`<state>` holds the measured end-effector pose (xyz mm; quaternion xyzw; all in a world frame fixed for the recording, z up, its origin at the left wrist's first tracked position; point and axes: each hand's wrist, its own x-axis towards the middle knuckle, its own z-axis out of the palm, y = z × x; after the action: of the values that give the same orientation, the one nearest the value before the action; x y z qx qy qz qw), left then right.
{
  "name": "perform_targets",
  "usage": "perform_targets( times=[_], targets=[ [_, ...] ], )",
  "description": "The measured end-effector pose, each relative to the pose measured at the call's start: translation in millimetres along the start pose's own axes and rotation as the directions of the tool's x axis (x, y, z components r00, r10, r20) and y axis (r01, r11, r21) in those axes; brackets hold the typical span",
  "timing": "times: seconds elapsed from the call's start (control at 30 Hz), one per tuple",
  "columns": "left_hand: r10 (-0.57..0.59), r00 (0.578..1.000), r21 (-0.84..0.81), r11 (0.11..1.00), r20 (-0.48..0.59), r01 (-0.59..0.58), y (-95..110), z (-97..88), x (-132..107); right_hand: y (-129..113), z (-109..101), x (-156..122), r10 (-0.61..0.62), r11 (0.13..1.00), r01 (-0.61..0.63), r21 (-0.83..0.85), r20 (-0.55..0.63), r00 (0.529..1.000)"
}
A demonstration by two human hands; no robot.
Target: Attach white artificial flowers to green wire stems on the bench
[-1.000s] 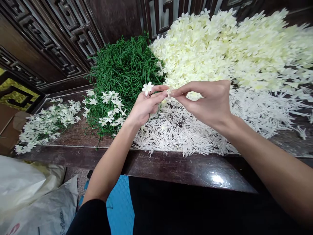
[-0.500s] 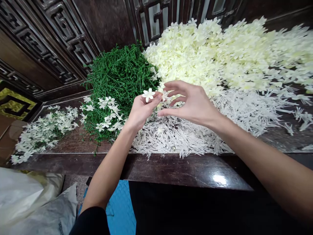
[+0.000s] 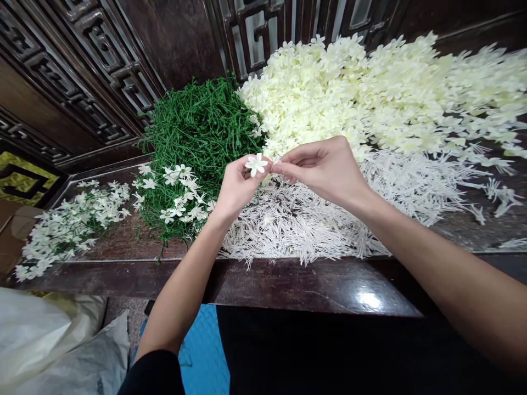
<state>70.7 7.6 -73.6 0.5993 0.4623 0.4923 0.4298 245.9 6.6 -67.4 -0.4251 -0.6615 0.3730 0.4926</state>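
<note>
My left hand (image 3: 237, 186) is closed on a small white artificial flower (image 3: 256, 164), its petals facing up above my fingers. My right hand (image 3: 325, 167) is pinched right beside it, fingertips touching near the flower; what they hold is too small to make out. Both hands hover over a spread of white spiky plastic pieces (image 3: 313, 219) on the dark wooden table (image 3: 288, 282). A heap of cream petals (image 3: 370, 93) lies behind my right hand. A pile of green stems (image 3: 197, 126) lies behind my left hand.
Finished stems with white flowers (image 3: 177, 195) lie at the front of the green pile, and more (image 3: 69, 219) at the table's left end. Carved dark wooden panels (image 3: 102, 66) stand behind. White plastic bags (image 3: 53, 345) sit on the floor at lower left beside a blue mat (image 3: 203, 345).
My right hand, open-fingered half a second ago, has closed into a pinch and met the left hand at the flower. The left hand has barely moved.
</note>
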Motion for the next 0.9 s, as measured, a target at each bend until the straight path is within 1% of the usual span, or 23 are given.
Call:
perform_targets(
  times=[0.1,0.2,0.3,0.43,0.5,0.63,0.7,0.8,0.9],
  targets=[
    [0.0,1.0,0.014,1.0,-0.013,0.001,0.1,-1.4,0.2,-1.4,-3.0,2.2,-0.02,1.0,0.021,0.019,-0.012,1.0],
    [-0.014,0.999,0.022,1.0,-0.034,0.015,1.0,-2.8,0.8,-2.1,-5.9,3.8,-0.056,0.998,0.056,-0.018,-0.01,0.998],
    [-0.011,1.0,0.001,1.0,-0.011,0.011,2.2,-2.5,1.0,-1.7,-6.6,3.4,-0.068,0.997,0.069,-0.033,0.017,0.998],
    [-0.021,1.0,0.005,1.0,0.013,0.021,3.0,-0.4,0.0,-0.6,-4.0,1.2,-0.042,0.998,0.044,-0.037,0.069,0.997],
    [-0.029,1.0,0.016,0.999,0.012,0.028,2.1,0.4,-0.5,0.0,-2.4,0.7,-0.054,0.997,0.058,-0.052,0.064,0.996],
    [0.036,0.999,0.012,0.999,0.009,-0.036,-2.4,0.8,0.2,1.9,0.1,0.7,-0.098,0.993,0.099,-0.067,0.031,0.995],
    [0.048,0.999,0.022,0.999,-0.002,-0.048,-4.3,0.6,0.9,3.4,1.3,0.5,-0.087,0.994,0.09,-0.065,0.041,0.995],
    [0.034,0.999,0.046,0.998,-0.007,-0.034,-4.9,0.0,1.4,4.8,2.0,0.1,-0.078,0.994,0.08,-0.068,0.036,0.996],
    [0.026,1.0,0.032,0.999,-0.008,-0.025,-3.3,-0.6,1.0,3.0,-0.9,1.1,-0.045,0.997,0.047,-0.067,0.033,0.998]
  ],
)
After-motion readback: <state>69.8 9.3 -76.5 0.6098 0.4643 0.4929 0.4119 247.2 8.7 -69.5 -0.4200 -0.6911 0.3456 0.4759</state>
